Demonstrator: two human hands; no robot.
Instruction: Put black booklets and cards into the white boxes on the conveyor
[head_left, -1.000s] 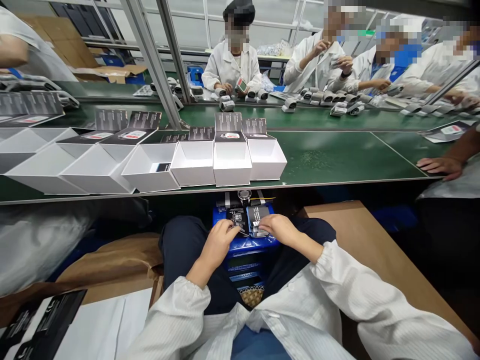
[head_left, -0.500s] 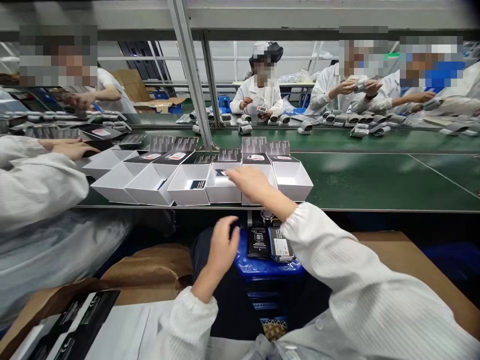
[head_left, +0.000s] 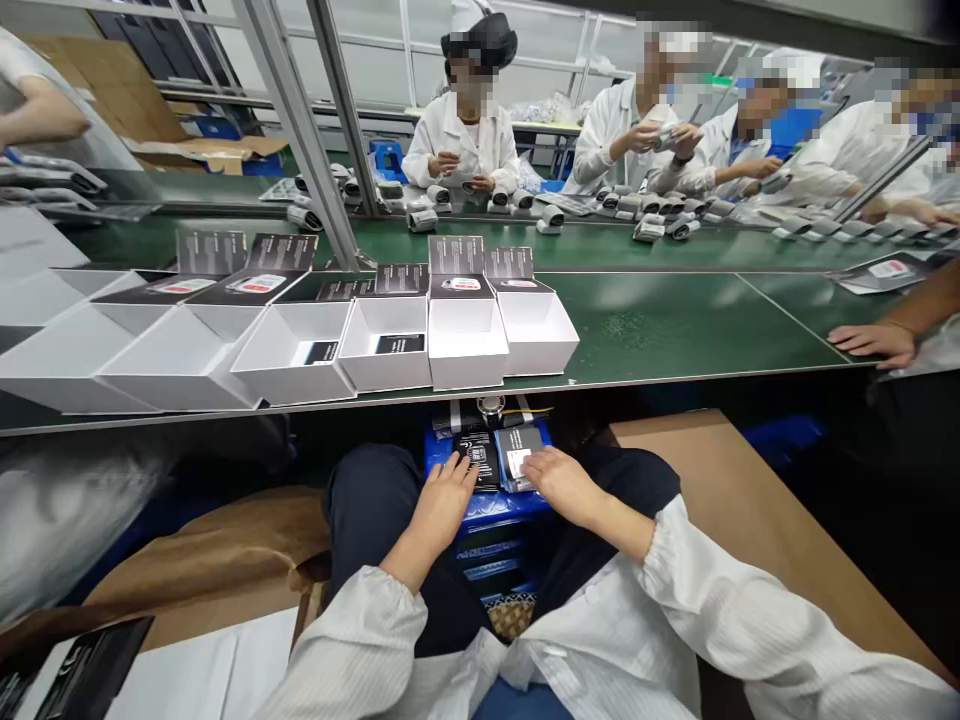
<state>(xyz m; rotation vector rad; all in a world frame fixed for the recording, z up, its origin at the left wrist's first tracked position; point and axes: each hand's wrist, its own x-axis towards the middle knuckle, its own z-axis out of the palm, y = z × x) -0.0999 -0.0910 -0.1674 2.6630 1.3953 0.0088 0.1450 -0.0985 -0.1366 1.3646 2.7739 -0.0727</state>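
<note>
My left hand (head_left: 444, 500) rests with its fingers stretched out on a stack of small black cards (head_left: 475, 458) in a blue crate (head_left: 491, 507) between my knees. My right hand (head_left: 561, 480) lies beside it, fingers extended onto a second stack with white labels (head_left: 517, 455). Neither hand visibly grips anything. Above them, on the green belt (head_left: 675, 320), stands a row of open white boxes (head_left: 390, 345) with black lids folded back; two of them hold a black card.
A brown cardboard surface (head_left: 720, 480) lies to my right, a brown bag (head_left: 217, 545) to my left. Another person's hand (head_left: 874, 342) rests on the belt at right. Several workers in white coats sit across the line behind rows of small devices (head_left: 660, 205). Metal posts (head_left: 300, 120) rise at left.
My right hand has come back from the open boxes on the belt down to the crate. My left hand has settled onto the black card stack. One more box holds a card.
</note>
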